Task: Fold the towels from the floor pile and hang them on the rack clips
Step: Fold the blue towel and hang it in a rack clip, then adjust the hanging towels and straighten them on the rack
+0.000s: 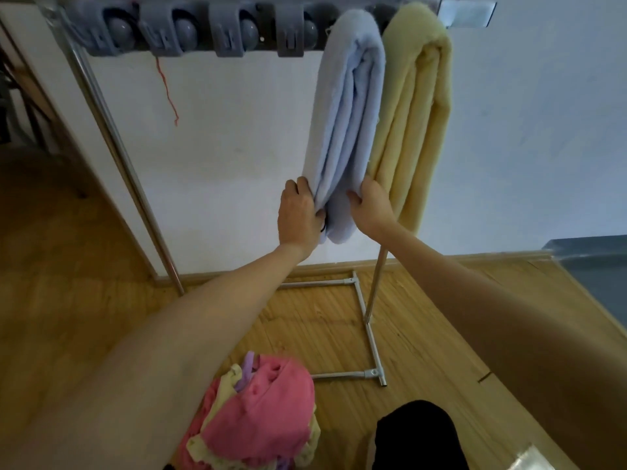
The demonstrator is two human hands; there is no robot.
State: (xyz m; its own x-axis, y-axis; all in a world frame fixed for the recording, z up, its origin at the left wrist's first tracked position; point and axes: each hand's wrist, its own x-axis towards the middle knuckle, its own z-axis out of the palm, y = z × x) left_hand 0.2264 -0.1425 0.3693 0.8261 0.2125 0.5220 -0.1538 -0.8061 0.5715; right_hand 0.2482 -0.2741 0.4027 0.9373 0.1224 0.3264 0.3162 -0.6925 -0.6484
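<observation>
Both hands work the lower end of the blue towel (pixel 342 130), which hangs folded from the rack (pixel 190 28) just beside the yellow towel (pixel 417 130). The left hand (pixel 300 215) curls its fingers round the towel's left edge; the right hand (pixel 371 205) pinches the right edge, thumb in front. This cloth looks thick, soft and limp (terry, by its nap), light enough for one hand yet bulky in its layers, so it should sag and slip apart unless all folds are gathered together. Taking hold at the folded edges seems best. On the floor, the pile (pixel 258 408) of pink and pale towels waits, with four grey clips (pixel 288 32) free.
</observation>
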